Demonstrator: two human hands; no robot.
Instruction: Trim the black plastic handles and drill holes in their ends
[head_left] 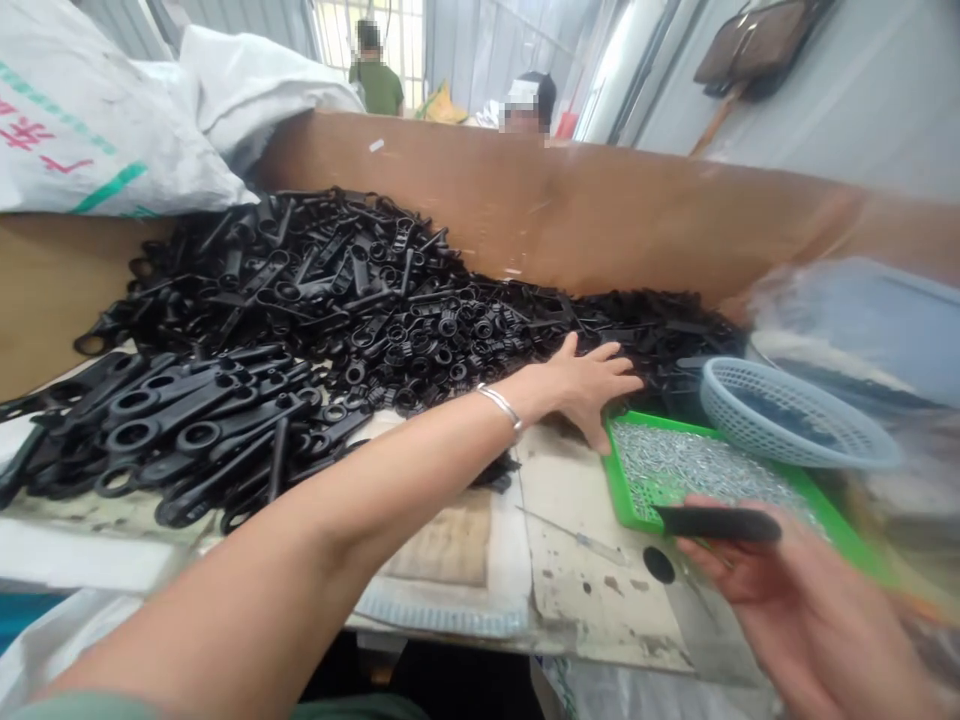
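Observation:
My left hand (589,385) reaches forward with its fingers spread, over the right part of a heap of black plastic parts (315,270); nothing shows in it. Small black rings (446,340) lie in the middle of the heap, left of that hand. Low on the right, my right hand (765,575) is closed around a dark, elongated black plastic part (720,523), blurred by motion. Between and beyond the hands sits a green tray (621,485) of small silvery metal pieces (697,465). A black round disc (659,564) lies just left of my right hand.
A pale blue mesh basket (855,447) overlaps the tray's far right side. Long black handle-like parts (187,425) are piled at left. A thin rod-like tool (574,535) lies in front. Behind stand a cardboard wall (600,215), a white sack (112,130) and two people (379,85).

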